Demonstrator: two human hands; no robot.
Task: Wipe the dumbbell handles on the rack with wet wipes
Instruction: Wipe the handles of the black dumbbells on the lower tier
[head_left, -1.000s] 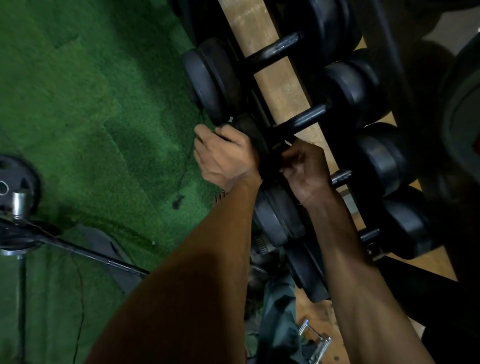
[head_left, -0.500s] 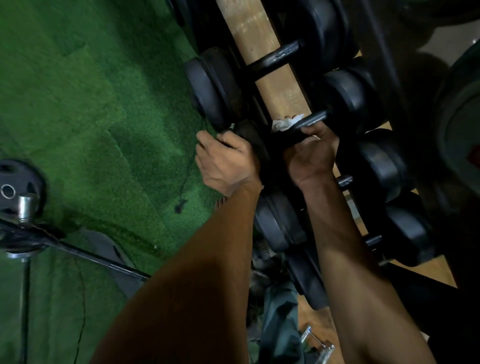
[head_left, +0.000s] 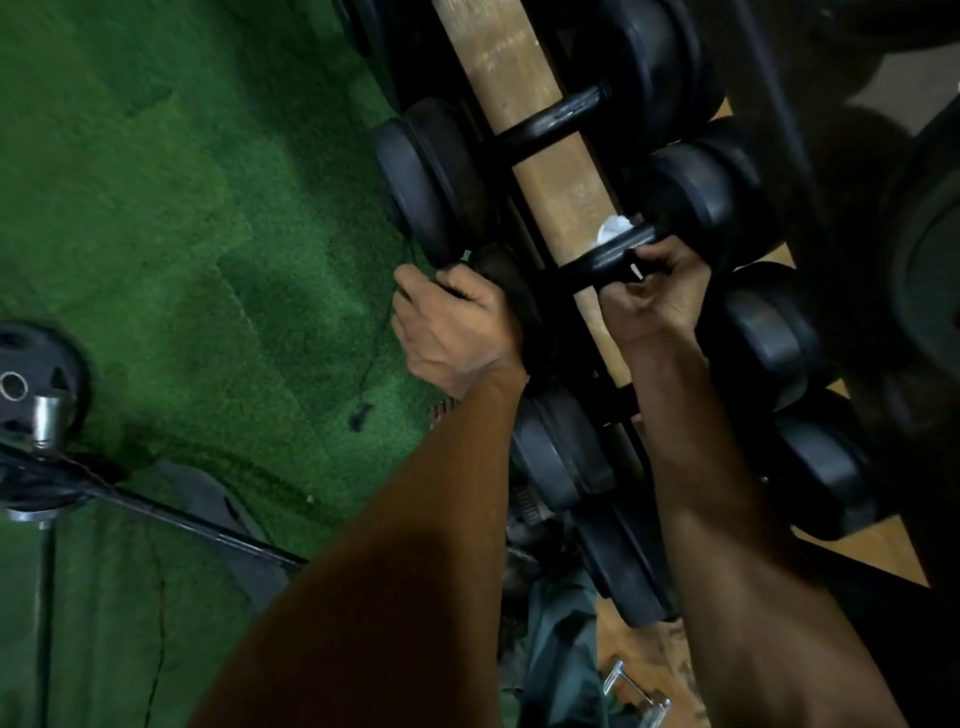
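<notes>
Green turf floor (head_left: 156, 234) covers the left of the view. A rack (head_left: 545, 171) with a worn wooden rail carries a row of black dumbbells. A barbell with plate (head_left: 31, 384) lies on the turf at left. Left hand (head_left: 457, 327) is curled over the near head of a dumbbell (head_left: 506, 291). Right hand (head_left: 652, 291) has fingers wrapped round that dumbbell's handle (head_left: 597, 260). White wet wipe (head_left: 613, 228) shows just above the handle, beside the right fingers.
</notes>
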